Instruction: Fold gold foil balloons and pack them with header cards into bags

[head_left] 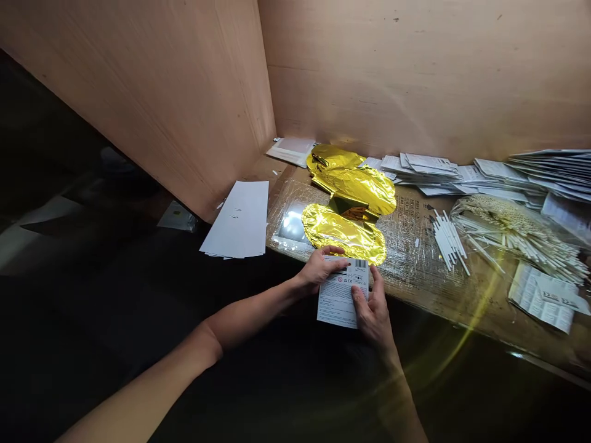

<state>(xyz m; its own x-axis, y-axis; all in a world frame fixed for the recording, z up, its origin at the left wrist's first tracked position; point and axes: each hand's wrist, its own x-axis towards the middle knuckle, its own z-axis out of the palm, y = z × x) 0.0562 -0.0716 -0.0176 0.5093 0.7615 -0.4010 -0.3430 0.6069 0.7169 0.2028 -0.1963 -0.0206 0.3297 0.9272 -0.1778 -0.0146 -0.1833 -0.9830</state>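
A printed card packet [339, 298] with small text, symbols and a barcode is held up in front of the table's front edge. My left hand [321, 269] grips its upper left side, thumb across the top. On its right side, my right hand [373, 306] pinches it, thumb on the printed face and fingers behind. Just beyond the packet lie gold foil balloons [344, 234], flat and partly stacked, with more gold foil [357, 184] farther back. What the packet contains cannot be seen.
White sheets [240, 218] overhang the table's left edge. White sticks [449, 242] lie to the right, beside a clear bag of more sticks [530, 237]. Printed packets [429, 166] are piled along the back wooden panel [415, 74]. Folded leaflets [542, 298] sit near the front right.
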